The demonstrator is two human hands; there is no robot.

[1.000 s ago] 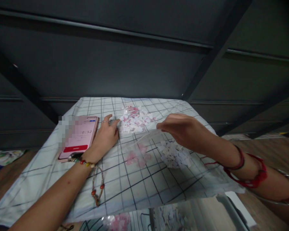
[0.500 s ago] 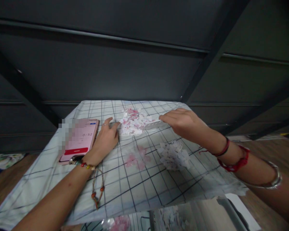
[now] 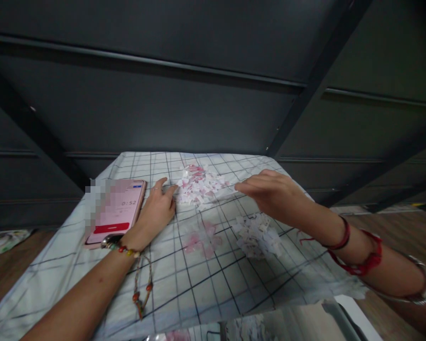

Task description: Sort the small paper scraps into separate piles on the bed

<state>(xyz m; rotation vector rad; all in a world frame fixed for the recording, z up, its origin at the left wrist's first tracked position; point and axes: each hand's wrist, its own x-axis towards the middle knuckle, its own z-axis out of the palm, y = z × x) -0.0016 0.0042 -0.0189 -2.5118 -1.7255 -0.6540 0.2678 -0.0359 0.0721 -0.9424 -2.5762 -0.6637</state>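
Note:
A heap of small white and pink paper scraps (image 3: 200, 185) lies toward the far side of the checked cloth. My left hand (image 3: 159, 203) rests flat at its left edge, fingers spread, with a ring on one finger. Right of the heap, my right hand (image 3: 270, 189) is closed, thumb and fingers pressed together at the edge of clear plastic film (image 3: 229, 192) beside the scraps. Its far fingertips are partly hidden. Closer to me lie pink pieces in or under clear plastic (image 3: 202, 239) and a second pile of whitish scraps (image 3: 257, 235).
A pink-cased phone (image 3: 117, 210) showing 0:52 lies left of my left hand. The checked cloth (image 3: 163, 284) covers the table, which meets a dark panelled wall (image 3: 163, 104). A clear container (image 3: 284, 327) with scraps stands at the near edge.
The plastic film by my right hand was raised and now lies lower and flatter. My right hand has shifted slightly. My left hand keeps its place, while the view has tilted a little.

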